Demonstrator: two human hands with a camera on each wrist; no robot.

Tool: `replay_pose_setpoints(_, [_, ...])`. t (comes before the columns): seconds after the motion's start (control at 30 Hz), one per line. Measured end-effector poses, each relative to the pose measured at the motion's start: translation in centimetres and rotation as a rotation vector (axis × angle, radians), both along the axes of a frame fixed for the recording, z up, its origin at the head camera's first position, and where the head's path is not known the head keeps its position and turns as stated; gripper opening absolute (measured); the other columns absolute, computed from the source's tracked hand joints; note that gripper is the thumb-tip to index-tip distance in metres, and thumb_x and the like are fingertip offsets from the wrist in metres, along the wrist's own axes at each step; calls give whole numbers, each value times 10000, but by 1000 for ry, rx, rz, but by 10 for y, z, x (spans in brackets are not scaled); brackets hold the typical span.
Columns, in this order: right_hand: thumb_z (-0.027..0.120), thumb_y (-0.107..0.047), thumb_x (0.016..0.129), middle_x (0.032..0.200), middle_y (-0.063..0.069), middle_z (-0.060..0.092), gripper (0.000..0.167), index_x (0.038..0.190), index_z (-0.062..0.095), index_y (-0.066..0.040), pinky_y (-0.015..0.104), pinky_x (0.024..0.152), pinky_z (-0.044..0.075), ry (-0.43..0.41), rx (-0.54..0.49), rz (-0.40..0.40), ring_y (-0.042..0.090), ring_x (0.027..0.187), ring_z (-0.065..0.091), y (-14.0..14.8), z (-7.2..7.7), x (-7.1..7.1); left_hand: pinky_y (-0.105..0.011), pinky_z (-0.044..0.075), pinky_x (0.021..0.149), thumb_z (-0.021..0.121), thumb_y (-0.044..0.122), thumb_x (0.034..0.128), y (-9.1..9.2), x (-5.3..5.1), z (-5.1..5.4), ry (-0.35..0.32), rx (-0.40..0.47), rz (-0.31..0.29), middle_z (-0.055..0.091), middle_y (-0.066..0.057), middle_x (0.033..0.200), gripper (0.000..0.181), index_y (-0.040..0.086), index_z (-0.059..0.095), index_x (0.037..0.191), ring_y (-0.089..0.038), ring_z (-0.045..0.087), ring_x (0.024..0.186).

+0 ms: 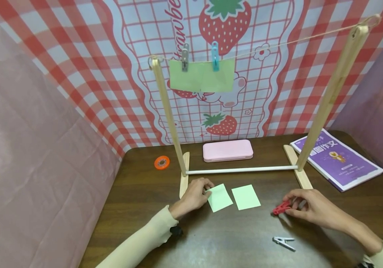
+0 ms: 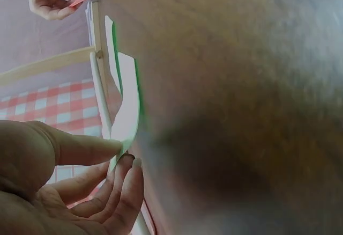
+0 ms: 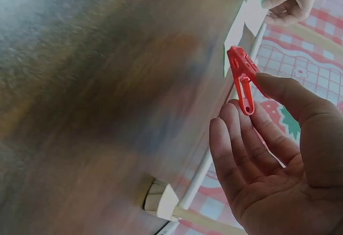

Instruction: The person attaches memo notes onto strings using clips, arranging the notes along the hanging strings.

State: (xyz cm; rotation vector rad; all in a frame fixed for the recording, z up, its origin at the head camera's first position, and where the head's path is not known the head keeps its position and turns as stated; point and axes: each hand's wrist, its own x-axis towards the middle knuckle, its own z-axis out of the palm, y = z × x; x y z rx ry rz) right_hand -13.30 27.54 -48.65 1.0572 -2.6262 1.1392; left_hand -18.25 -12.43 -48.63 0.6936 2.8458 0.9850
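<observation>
My left hand pinches the left edge of a pale green sticky note between thumb and fingers. In the left wrist view that note bends up from the table at the pinched edge. A second green note lies flat just to its right. My right hand holds a red clothespin above the table, thumb against fingers. The right wrist view has the red clothespin between thumb and fingertips. Closer to me, a grey clothespin lies on the table.
A wooden frame carries a string, where a grey clothespin and a blue clothespin hold green notes. Behind its white bar is a pink case. An orange disc sits left, a purple book right.
</observation>
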Motion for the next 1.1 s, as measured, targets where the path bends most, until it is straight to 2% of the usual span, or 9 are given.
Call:
replay_pose_setpoints(0.2, [894, -24, 756, 801, -127, 724, 339, 1047, 727, -72, 115, 583, 520, 45, 5, -15, -85, 713, 620, -1, 7, -4, -178, 528, 656, 681, -64, 915, -5, -4, 4, 8, 24, 12, 735, -112, 864, 113, 4, 739, 984, -123, 648, 727])
replay_pose_setpoints(0.4, [902, -41, 749, 811, -149, 714, 349, 1051, 735, -91, 126, 572, 514, 69, 24, -26, -90, 721, 608, -3, 15, -7, -219, 583, 692, 682, -63, 924, -10, -4, 7, -17, 83, 18, 725, -131, 874, 82, -5, 703, 977, -187, 683, 774])
replay_pose_setpoints(0.7, [923, -39, 709, 813, -179, 694, 435, 1075, 720, -158, 162, 564, 514, 123, 49, -87, -92, 729, 591, -9, 38, -16, -189, 555, 673, 698, -30, 939, -16, -5, 11, -28, 137, 44, 722, -116, 877, 66, 26, 701, 976, -174, 674, 777])
replay_pose_setpoints(0.9, [929, -29, 705, 834, -165, 708, 428, 1061, 718, -138, 176, 591, 552, 128, 61, -105, -78, 752, 616, -12, 52, -23, -193, 586, 696, 681, -33, 954, -19, -3, 15, -49, 215, 38, 715, -135, 900, 75, 13, 688, 1013, -150, 677, 780])
replay_pose_setpoints(1.1, [921, 1, 708, 875, -91, 744, 426, 1051, 704, -128, 179, 607, 578, 130, 52, -102, -56, 779, 653, -16, 66, -31, -203, 616, 725, 669, -31, 972, -20, -5, 20, -61, 315, 45, 721, -173, 967, 102, -1, 685, 1068, -214, 728, 832])
